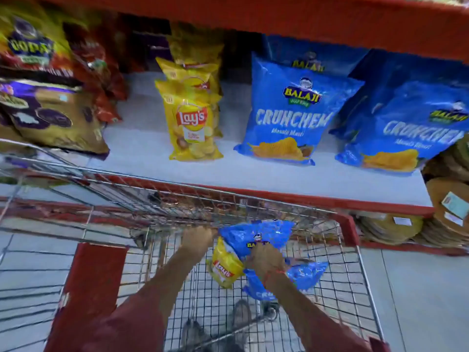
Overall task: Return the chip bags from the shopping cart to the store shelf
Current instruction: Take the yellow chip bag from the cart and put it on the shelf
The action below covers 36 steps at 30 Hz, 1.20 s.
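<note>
Inside the wire shopping cart (360, 275) lie a yellow Lay's bag (224, 268) and two blue Balaji Crunchem bags, an upper one (256, 236) and a lower one (304, 275). My right hand (266, 259) is closed on the upper blue bag near its logo. My left hand (196, 238) rests at that bag's left end, above the Lay's bag; its fingers are hidden. On the white store shelf (241, 174) beyond the cart stand a row of Lay's bags (191, 123) and two rows of blue Crunchem bags (291, 115) (411, 125).
Purple-gold and red snack bags (50, 115) fill the shelf's left end. Flat round packs (446, 199) are stacked at the right. A red upper shelf edge (304, 19) overhangs. The cart has a red corner (351, 229) and a red panel (94, 275). My shoes show through its floor.
</note>
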Each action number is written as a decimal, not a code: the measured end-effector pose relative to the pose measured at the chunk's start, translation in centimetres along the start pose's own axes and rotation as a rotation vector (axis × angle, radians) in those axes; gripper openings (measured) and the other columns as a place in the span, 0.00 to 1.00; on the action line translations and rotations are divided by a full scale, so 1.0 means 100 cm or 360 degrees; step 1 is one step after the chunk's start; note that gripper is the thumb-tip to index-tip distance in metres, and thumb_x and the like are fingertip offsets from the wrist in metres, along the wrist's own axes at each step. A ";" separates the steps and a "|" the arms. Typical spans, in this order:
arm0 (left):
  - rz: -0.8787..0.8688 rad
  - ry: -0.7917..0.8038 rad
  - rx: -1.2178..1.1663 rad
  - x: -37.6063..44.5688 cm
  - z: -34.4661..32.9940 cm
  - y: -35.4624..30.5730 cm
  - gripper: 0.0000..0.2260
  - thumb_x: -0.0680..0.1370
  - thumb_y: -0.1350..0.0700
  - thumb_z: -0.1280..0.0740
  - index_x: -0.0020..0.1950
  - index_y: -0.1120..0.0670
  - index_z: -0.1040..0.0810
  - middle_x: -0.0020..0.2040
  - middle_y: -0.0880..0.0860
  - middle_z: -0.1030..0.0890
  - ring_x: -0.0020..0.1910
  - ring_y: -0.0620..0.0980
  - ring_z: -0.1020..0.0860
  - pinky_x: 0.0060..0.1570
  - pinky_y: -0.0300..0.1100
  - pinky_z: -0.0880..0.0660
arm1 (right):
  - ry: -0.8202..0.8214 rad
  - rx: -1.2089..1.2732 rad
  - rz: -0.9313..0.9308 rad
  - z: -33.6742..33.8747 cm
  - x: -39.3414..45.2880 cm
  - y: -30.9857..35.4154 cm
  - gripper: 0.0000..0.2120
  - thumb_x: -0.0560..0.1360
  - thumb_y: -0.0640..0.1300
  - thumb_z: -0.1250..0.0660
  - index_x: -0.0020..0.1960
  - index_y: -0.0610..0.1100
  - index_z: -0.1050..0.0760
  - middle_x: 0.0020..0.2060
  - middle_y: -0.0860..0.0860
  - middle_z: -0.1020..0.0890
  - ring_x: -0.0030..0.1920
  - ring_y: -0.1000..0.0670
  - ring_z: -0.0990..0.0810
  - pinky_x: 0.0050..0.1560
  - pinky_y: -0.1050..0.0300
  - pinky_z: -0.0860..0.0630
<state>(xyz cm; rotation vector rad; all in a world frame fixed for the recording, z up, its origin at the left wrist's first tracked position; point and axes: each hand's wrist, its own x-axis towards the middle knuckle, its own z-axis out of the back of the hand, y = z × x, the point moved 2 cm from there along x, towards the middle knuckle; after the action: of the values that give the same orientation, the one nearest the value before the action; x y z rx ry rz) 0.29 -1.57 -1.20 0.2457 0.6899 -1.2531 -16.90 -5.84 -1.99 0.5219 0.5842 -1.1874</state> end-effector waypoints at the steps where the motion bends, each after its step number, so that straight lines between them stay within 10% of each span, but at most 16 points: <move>1: 0.0016 0.0048 -0.0117 0.004 -0.007 0.001 0.15 0.78 0.59 0.40 0.64 0.56 0.27 0.58 0.61 0.20 0.58 0.59 0.23 0.58 0.52 0.26 | 0.0037 -0.0037 -0.0030 -0.007 0.002 0.002 0.13 0.77 0.45 0.39 0.57 0.39 0.24 0.57 0.42 0.20 0.58 0.41 0.20 0.55 0.49 0.22; 6: -0.0055 -0.0050 -0.0825 0.018 -0.045 0.005 0.22 0.72 0.64 0.32 0.64 0.52 0.26 0.61 0.56 0.21 0.59 0.54 0.22 0.60 0.44 0.27 | 0.0131 0.0011 -0.0111 -0.027 0.006 0.002 0.17 0.76 0.53 0.37 0.58 0.42 0.25 0.57 0.44 0.20 0.61 0.43 0.23 0.60 0.49 0.25; 12: -0.0158 0.0000 -0.0562 0.016 -0.053 0.012 0.09 0.73 0.59 0.32 0.52 0.55 0.19 0.52 0.55 0.19 0.52 0.54 0.21 0.55 0.46 0.24 | 0.0112 0.0080 -0.0195 -0.040 0.011 0.002 0.08 0.72 0.48 0.37 0.41 0.43 0.26 0.44 0.47 0.20 0.52 0.47 0.20 0.67 0.49 0.33; 16: -0.0095 -0.0163 -0.0748 -0.006 -0.047 0.028 0.08 0.74 0.59 0.33 0.51 0.58 0.18 0.51 0.55 0.18 0.48 0.50 0.21 0.47 0.34 0.29 | -0.0097 0.0343 0.0081 -0.029 0.000 0.001 0.10 0.70 0.48 0.35 0.43 0.46 0.17 0.40 0.49 0.14 0.39 0.51 0.19 0.49 0.59 0.23; 20: -0.0121 -0.0431 -0.1022 -0.040 -0.026 0.046 0.08 0.72 0.54 0.31 0.49 0.54 0.17 0.50 0.52 0.15 0.47 0.47 0.18 0.52 0.42 0.23 | -0.0197 0.0697 0.0432 0.002 -0.017 -0.001 0.02 0.71 0.46 0.29 0.41 0.49 0.18 0.41 0.51 0.14 0.30 0.65 0.23 0.32 0.78 0.33; 24: -0.0164 -0.0650 -0.1215 -0.078 0.011 0.051 0.05 0.72 0.51 0.31 0.44 0.50 0.18 0.39 0.46 0.16 0.37 0.43 0.20 0.47 0.50 0.22 | -0.0247 0.1165 0.0700 0.040 -0.042 -0.001 0.09 0.71 0.43 0.28 0.38 0.55 0.24 0.44 0.57 0.15 0.48 0.68 0.20 0.51 0.69 0.24; 36: -0.0430 -0.1146 -0.1899 -0.136 0.145 0.042 0.05 0.71 0.62 0.30 0.40 0.53 0.18 0.35 0.41 0.15 0.38 0.39 0.19 0.39 0.29 0.24 | -0.0615 0.1797 0.1138 0.185 -0.105 0.044 0.06 0.67 0.39 0.25 0.37 0.48 0.19 0.34 0.53 0.14 0.40 0.55 0.16 0.44 0.65 0.22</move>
<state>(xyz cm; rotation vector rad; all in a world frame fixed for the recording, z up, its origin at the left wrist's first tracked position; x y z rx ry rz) 7.21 2.80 17.44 -1.2505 0.7231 -0.8858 -12.81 -9.35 18.99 1.2757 -0.6531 -0.7865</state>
